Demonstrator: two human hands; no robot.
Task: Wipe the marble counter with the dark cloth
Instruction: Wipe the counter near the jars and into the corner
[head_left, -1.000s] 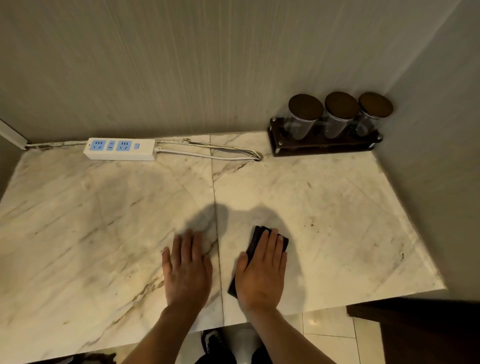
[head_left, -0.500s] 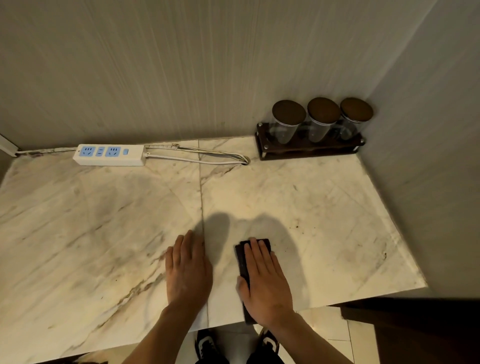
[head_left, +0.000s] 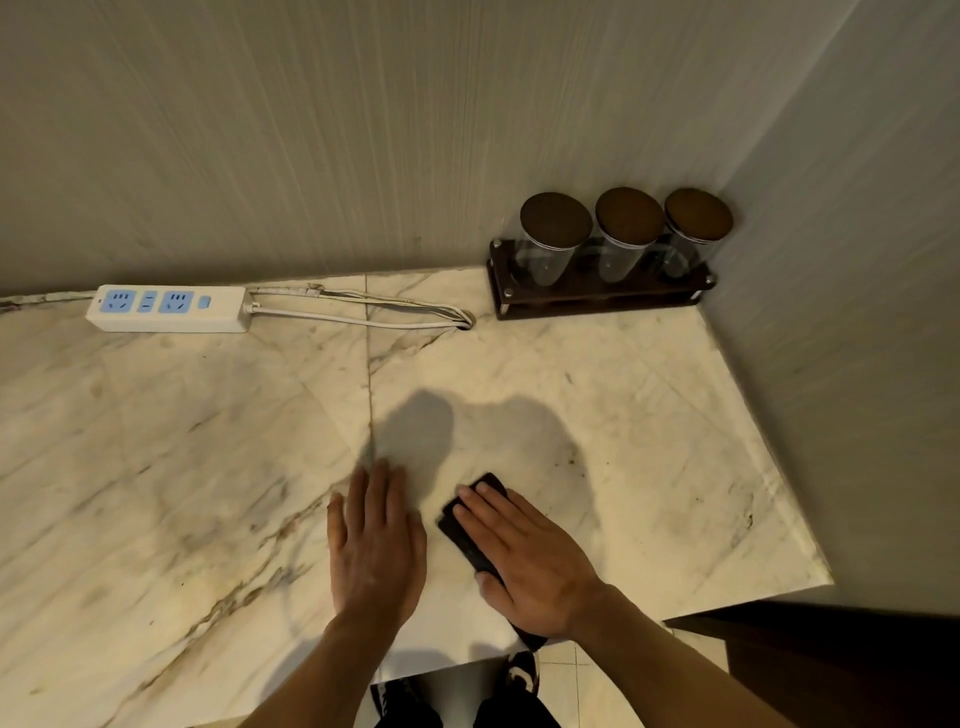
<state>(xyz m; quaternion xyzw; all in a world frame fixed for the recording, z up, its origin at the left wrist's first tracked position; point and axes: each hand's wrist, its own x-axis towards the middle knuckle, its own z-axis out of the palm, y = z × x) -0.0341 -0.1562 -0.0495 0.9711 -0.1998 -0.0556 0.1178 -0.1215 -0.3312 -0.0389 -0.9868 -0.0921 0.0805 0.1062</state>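
The marble counter fills the lower view, pale with brown veins. A folded dark cloth lies near the front edge, mostly covered by my right hand, which presses flat on it with fingers pointing up and left. The cloth's far end shows past my fingertips and its near end sticks out by my wrist. My left hand rests flat on the bare marble just left of the cloth, fingers together, holding nothing.
A white power strip with its looped cable lies along the back wall. A dark wooden rack with three lidded glass jars stands in the back right corner. Walls close the back and right. The counter's front edge is close to my wrists.
My right hand and the cloth have turned, from pointing up and right to up and left, while staying near the front edge. My left hand stays flat beside it.
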